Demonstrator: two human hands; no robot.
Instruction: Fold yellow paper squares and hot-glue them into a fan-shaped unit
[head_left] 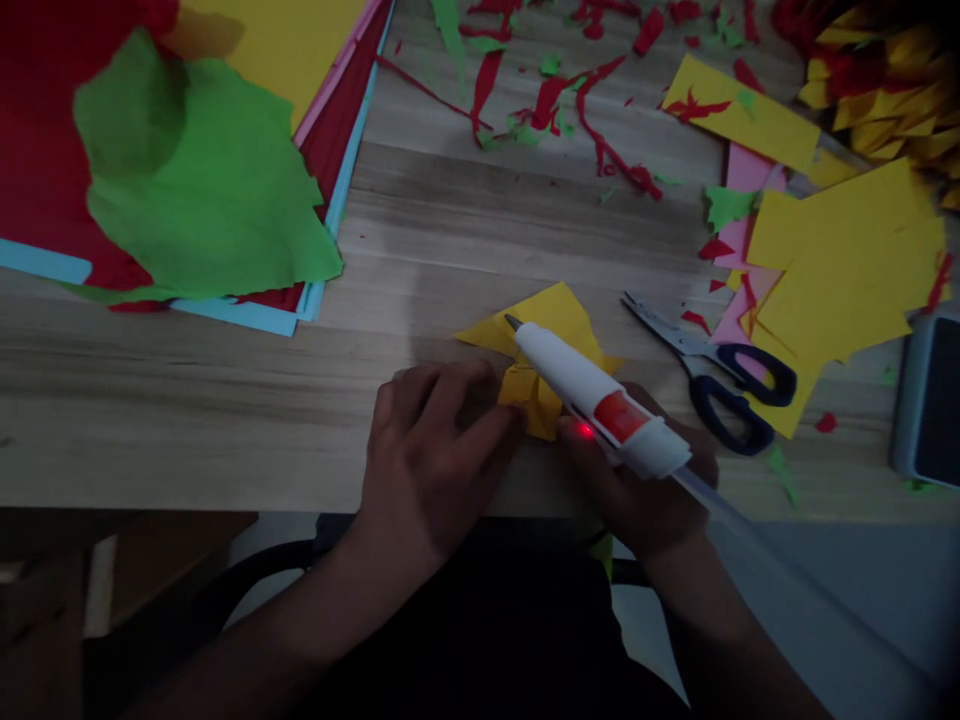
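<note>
A white hot glue gun (pixel 566 375) with an orange-red panel and a lit red light lies across my right hand (pixel 645 490), which is closed round it. Out of its back end runs a clear glue stick (pixel 720 510). Its dark nozzle points up and left, over a folded piece of yellow paper (pixel 555 310) on the table. My left hand (pixel 435 440) rests at the left of this paper, with its curled fingertips at the paper's lower folded part. Part of the paper is hidden behind the glue gun.
Dark-handled scissors (pixel 712 370) lie open at the right, beside yellow paper pieces (pixel 840 270). A phone-like device (pixel 930 400) sits at the right edge. Stacked coloured sheets (pixel 330 170) with torn green paper (pixel 217 180) fill the upper left. Red and green scraps (pixel 551 105) litter the back.
</note>
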